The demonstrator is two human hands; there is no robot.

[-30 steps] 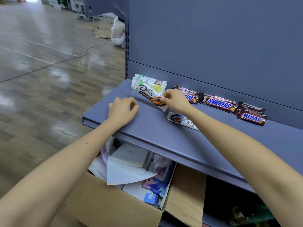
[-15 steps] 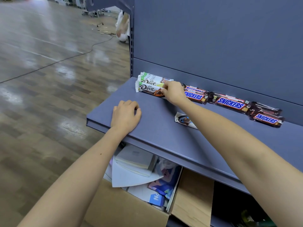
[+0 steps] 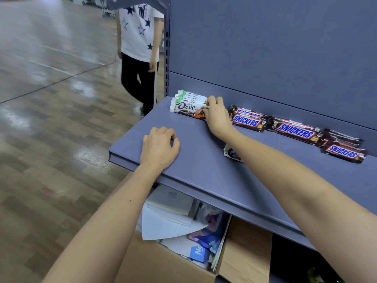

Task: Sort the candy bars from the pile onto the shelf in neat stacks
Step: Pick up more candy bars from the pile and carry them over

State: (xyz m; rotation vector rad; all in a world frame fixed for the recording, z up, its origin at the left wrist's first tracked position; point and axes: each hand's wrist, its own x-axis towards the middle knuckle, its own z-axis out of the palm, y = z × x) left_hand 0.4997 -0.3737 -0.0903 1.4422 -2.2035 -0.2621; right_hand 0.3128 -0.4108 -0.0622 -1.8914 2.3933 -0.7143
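Observation:
A stack of white Dove bars [image 3: 187,103] lies at the back left of the grey-blue shelf [image 3: 204,164], against the back panel. My right hand [image 3: 217,116] holds the right end of the front Dove bar, fingers curled over it. To its right, brown Snickers bars [image 3: 293,132] lie in a row of small stacks along the back panel. One more Dove bar [image 3: 231,154] lies loose on the shelf, mostly hidden under my right forearm. My left hand [image 3: 160,147] rests on the shelf near its front edge with loosely curled fingers, holding nothing.
A person in a white star-print shirt [image 3: 140,48] stands at the shelf's left end. Below the shelf sits an open cardboard box [image 3: 244,256] with papers and booklets. Wood-look floor [image 3: 51,119] lies to the left.
My right hand has brought the front Dove bar level against the stack at the back. A person has walked into view at the shelf's left end. My left hand stays put.

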